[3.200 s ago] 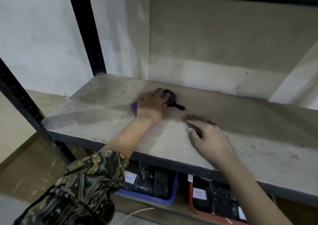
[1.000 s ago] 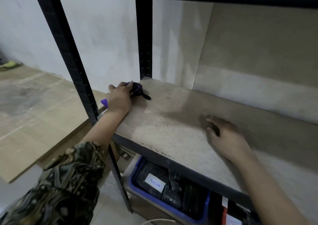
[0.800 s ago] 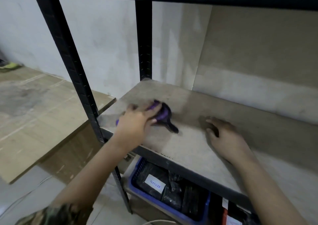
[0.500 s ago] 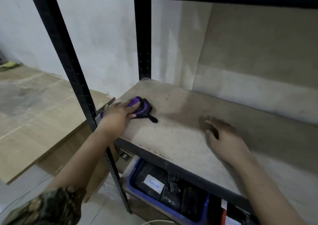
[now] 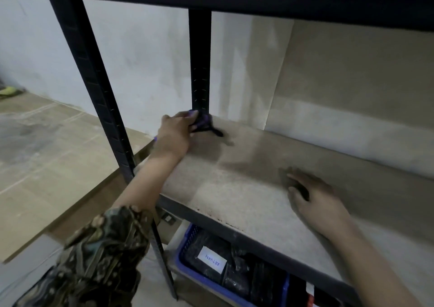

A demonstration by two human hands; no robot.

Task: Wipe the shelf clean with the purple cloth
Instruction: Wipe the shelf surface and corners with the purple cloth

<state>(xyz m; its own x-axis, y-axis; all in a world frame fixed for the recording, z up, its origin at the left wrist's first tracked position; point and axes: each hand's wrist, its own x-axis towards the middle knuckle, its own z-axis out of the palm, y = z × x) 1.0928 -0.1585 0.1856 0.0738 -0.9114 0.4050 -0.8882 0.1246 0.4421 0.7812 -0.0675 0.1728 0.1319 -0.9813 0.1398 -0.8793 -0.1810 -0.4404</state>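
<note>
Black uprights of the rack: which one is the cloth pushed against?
The rear upright, at the shelf's back corner. The left hand presses the purple cloth at its foot; the front upright stands apart.

White paper label (image 5: pixel 212 259) on dark wrapped package in blue basket (image 5: pixel 185 243), level below shelf you wipe: blue handwritten capitals, turned sideways to you, look like "RETURN", though middle letters are unclear. Second white label (image 5: pixel 310 289) at bottom edge, beside red bin: too cut off for you to read. No other legible text.
</note>
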